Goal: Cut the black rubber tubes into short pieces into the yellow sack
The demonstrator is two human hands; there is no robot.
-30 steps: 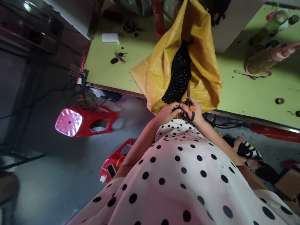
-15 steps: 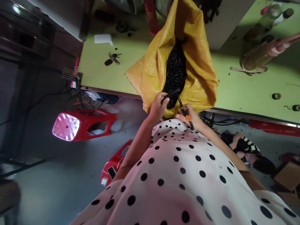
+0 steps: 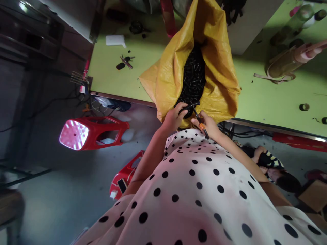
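Observation:
My left hand [image 3: 173,117] is closed around a black rod-like piece [image 3: 193,104], perhaps a strip or tube, whose end sticks out to the right. In my right hand [image 3: 209,124] is a pair of scissors [image 3: 197,115] with dark handles and an orange patch near the grip. Their blades point up and left and meet the black piece near its free end. Both hands are at the near edge of an open yellow bag [image 3: 167,78]. Inside the bag lie many small black cylindrical pieces [image 3: 193,73].
The bag rests on a green table [image 3: 107,75] carrying keys [image 3: 126,62], a white device [image 3: 115,40], dark scissors [image 3: 136,27] and a bottle [image 3: 283,64]. Red stools [image 3: 107,131] stand at lower left. A person [image 3: 270,163] is low at the right.
The black piece now lies straighter across the bag's mouth, and the scissor blades have shifted left along it. The view has moved slightly, so the surroundings appear a little further right.

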